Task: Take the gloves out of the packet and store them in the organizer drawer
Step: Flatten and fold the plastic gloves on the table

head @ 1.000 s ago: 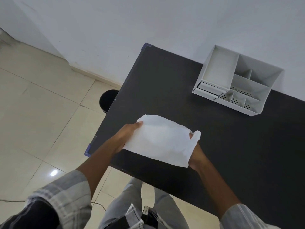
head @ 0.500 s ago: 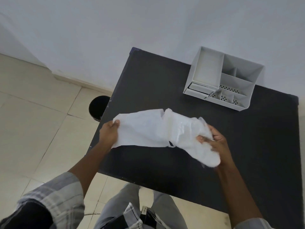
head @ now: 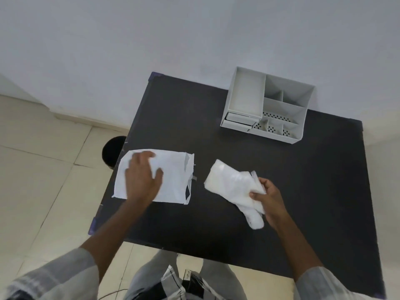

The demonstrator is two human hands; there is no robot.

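Note:
The white paper packet [head: 173, 178] lies flat near the left edge of the black table [head: 303, 191]. My left hand [head: 141, 177] rests spread on top of it, fingers apart. To the right, a bundle of white translucent gloves [head: 229, 184] is out of the packet and held by my right hand [head: 267, 199], which pinches its near end. The white desk organizer [head: 266, 107] stands at the far right of the table by the wall, with its small drawers [head: 239, 120] at its front left appearing closed.
A black round bin [head: 112, 151] stands on the tiled floor just off the table's left edge. A white wall runs behind the table. The organizer has several open compartments, some with perforated floors.
My right hand has pulled the gloves fully out of the packet and away to the right. The packet has come down flat on the table under my left hand.

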